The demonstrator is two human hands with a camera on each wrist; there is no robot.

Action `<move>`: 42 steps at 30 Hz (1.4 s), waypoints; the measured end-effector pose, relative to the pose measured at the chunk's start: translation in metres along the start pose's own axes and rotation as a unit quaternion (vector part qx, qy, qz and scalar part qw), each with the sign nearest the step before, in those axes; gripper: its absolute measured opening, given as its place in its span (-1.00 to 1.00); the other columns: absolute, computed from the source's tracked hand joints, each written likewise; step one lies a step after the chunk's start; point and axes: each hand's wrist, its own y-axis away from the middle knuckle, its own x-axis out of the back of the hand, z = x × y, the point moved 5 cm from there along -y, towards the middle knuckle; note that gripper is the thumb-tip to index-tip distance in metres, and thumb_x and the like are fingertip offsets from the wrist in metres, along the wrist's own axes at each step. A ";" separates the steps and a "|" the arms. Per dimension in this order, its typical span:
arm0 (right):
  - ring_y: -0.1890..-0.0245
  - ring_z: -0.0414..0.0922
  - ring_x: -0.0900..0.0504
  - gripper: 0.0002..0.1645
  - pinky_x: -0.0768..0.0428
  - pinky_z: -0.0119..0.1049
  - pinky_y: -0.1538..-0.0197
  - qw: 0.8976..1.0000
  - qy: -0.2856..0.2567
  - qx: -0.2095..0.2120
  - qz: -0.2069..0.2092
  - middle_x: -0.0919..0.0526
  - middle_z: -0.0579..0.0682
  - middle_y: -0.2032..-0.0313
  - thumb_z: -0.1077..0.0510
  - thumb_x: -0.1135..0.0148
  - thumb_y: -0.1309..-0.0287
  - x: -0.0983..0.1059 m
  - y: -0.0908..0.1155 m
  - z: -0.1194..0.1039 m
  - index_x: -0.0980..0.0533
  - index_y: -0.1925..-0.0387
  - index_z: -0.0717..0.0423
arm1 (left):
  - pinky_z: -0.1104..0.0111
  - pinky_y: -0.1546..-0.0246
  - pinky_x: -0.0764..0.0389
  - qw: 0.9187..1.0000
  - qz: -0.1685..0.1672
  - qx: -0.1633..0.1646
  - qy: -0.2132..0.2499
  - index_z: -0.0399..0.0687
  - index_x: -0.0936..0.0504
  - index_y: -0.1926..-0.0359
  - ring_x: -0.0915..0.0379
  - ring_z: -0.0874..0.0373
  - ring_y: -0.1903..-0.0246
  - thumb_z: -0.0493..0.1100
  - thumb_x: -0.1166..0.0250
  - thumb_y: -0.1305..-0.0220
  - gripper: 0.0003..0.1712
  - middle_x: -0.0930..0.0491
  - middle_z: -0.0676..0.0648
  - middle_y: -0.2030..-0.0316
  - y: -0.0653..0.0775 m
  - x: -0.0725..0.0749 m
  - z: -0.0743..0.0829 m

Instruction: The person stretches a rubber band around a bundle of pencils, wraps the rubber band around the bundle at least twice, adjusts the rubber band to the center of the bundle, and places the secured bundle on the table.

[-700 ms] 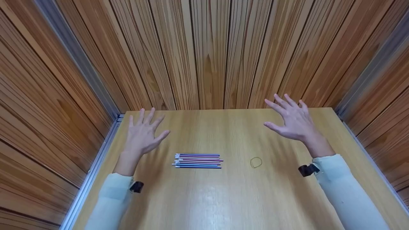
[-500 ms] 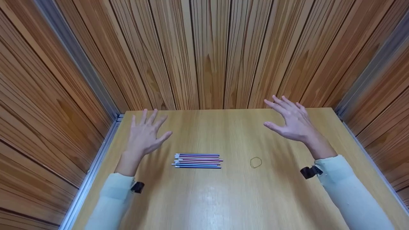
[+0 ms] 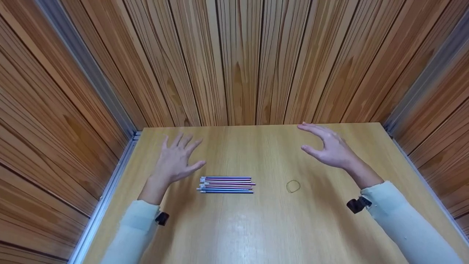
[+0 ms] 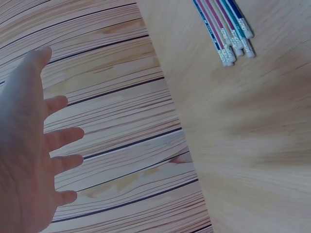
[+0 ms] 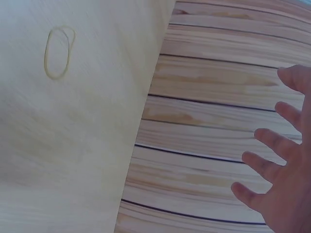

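Several pencils (image 3: 226,185) in purple, pink and blue lie side by side on the table, their white eraser ends (image 4: 228,56) toward the left hand. A thin yellowish rubber band (image 3: 293,186) forms a loose ring to their right; the right wrist view also shows the band (image 5: 58,53). My left hand (image 3: 174,161) hovers up and left of the pencils, fingers spread, holding nothing. Over the table's back right, my right hand (image 3: 331,146) is held in the air beyond the band, thumb apart from the fingers, touching nothing.
The wooden table (image 3: 234,227) ends at a wall of wooden planks (image 3: 238,62) at the back. Plank walls with metal rails (image 3: 106,205) stand on the left and right. A small black camera sits on each wrist.
My left hand has come right and nearer, toward the pencils. The right hand has lowered and turned, its fingers now closer together. Pencils and rubber band lie as before.
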 end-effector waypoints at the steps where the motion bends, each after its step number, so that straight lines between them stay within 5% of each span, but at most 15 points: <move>1: -0.70 0.36 -0.36 -0.26 -0.24 0.56 -0.65 1.000 -0.011 0.003 0.000 -0.44 0.21 -0.67 0.04 -0.41 -0.55 -0.001 0.000 -0.001 -0.45 -0.65 -0.02 | -0.54 -0.65 -0.11 1.000 -0.002 -0.005 0.004 0.18 -0.40 -0.70 -0.16 -0.38 -0.74 0.50 -0.21 -0.50 -0.05 -0.35 -0.26 -0.70 0.000 -0.002 0.001; 10: -0.71 0.29 -0.37 -0.34 -0.16 0.55 -0.68 0.992 -0.118 -0.023 -0.030 -0.54 0.16 -0.62 0.13 -0.34 -0.59 -0.020 0.009 -0.006 -0.49 -0.61 0.04 | -0.51 -0.61 -0.22 0.997 -0.034 -0.060 0.033 0.10 -0.45 -0.66 -0.29 -0.41 -0.66 0.50 -0.27 -0.45 -0.03 -0.42 -0.28 -0.66 0.002 -0.028 0.013; 16: -0.65 0.29 -0.43 -0.37 -0.26 0.52 -0.63 0.988 -0.151 -0.003 -0.024 -0.58 0.19 -0.58 0.20 -0.32 -0.59 -0.027 0.011 -0.015 -0.51 -0.58 0.10 | -0.48 -0.55 -0.33 0.994 -0.049 -0.082 0.059 0.09 -0.52 -0.62 -0.37 -0.38 -0.62 0.44 -0.39 -0.39 -0.05 -0.53 -0.29 -0.58 0.002 -0.042 0.021; 31: -0.57 0.34 -0.50 -0.40 -0.39 0.50 -0.57 0.982 -0.186 0.013 -0.004 -0.59 0.25 -0.55 0.25 -0.27 -0.60 -0.049 0.023 -0.017 -0.50 -0.57 0.16 | -0.46 -0.48 -0.43 0.987 -0.102 -0.081 0.090 0.12 -0.55 -0.60 -0.48 -0.33 -0.51 0.32 -0.57 -0.28 -0.05 -0.61 -0.27 -0.49 0.004 -0.078 0.035; 42: -0.57 0.34 -0.51 -0.39 -0.37 0.52 -0.57 0.978 -0.207 0.016 -0.009 -0.60 0.24 -0.55 0.28 -0.26 -0.59 -0.066 0.027 -0.020 -0.50 -0.57 0.18 | -0.31 -0.51 -0.48 0.982 -0.147 -0.040 0.109 0.15 -0.60 -0.55 -0.49 -0.20 -0.39 0.18 -0.65 -0.22 -0.09 -0.62 -0.20 -0.39 0.005 -0.108 0.035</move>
